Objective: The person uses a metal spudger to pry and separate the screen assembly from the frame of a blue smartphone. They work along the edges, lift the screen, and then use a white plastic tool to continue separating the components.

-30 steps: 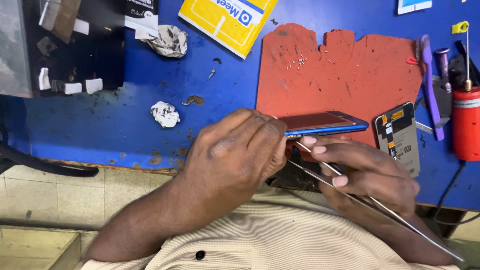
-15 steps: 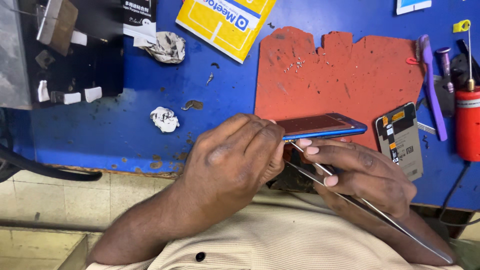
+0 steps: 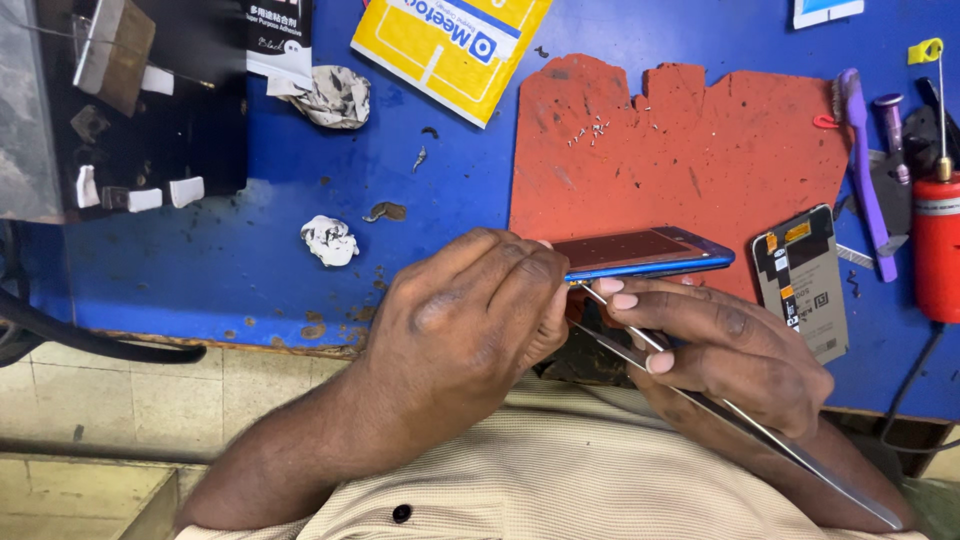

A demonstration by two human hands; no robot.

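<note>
Prying phone (image 3: 645, 255) — tweezers (image 3: 640, 340) at edge

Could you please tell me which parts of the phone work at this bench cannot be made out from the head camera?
- Head view: the near end of the blue phone is covered by the left hand.
- The tips of the metal tweezers vanish under the phone's edge; whether they touch it is unclear.
- The tweezers' midsection is hidden in the right hand.
- The red bottle is cut off by the right frame edge.
</note>
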